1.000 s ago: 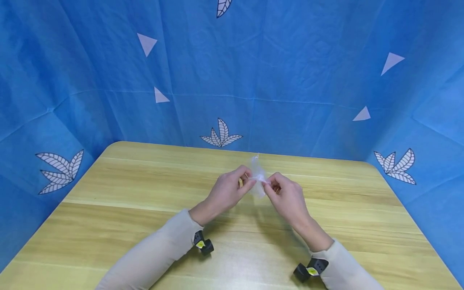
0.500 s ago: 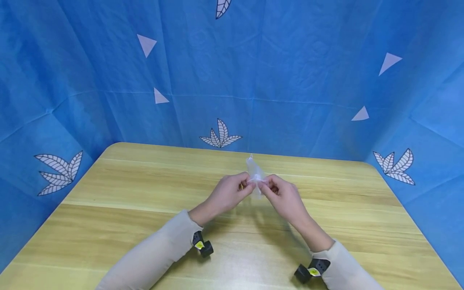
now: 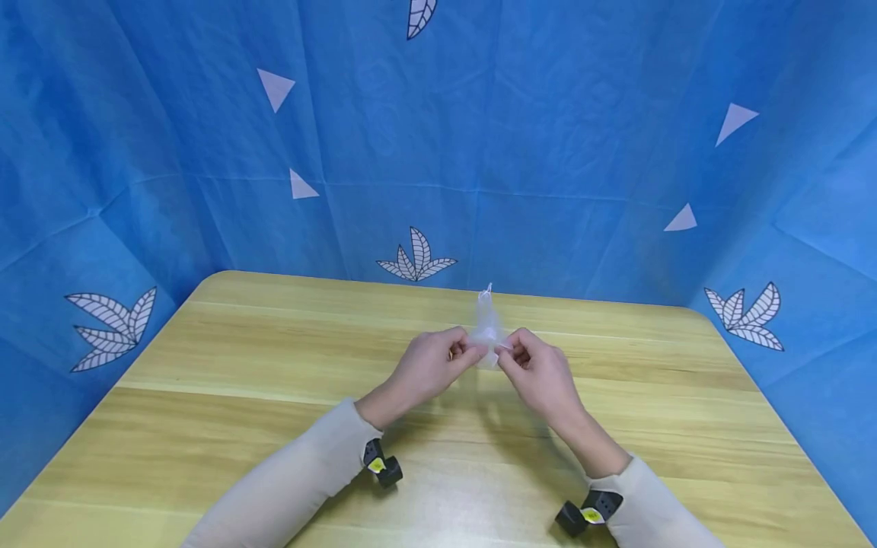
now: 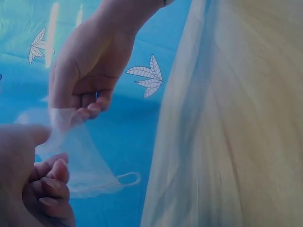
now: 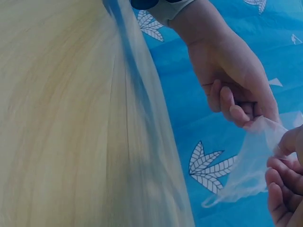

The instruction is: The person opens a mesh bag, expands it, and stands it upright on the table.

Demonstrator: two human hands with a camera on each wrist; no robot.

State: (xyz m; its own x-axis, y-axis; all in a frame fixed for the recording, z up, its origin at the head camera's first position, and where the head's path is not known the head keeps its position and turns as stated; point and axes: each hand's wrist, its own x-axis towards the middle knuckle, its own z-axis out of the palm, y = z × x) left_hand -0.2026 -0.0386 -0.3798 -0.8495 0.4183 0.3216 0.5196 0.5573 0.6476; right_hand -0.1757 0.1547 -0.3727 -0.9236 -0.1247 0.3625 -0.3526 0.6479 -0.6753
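Clear plastic bag [image 3: 487, 329] between both hands

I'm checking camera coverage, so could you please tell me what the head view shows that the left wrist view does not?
Only the head view shows the whole wooden table, both sleeves and the black wrist cameras. Only the left wrist view shows the thin looped edge of the clear plastic film up close. Both show the left hand and right hand pinching the film between them, before the blue leaf-print backdrop.
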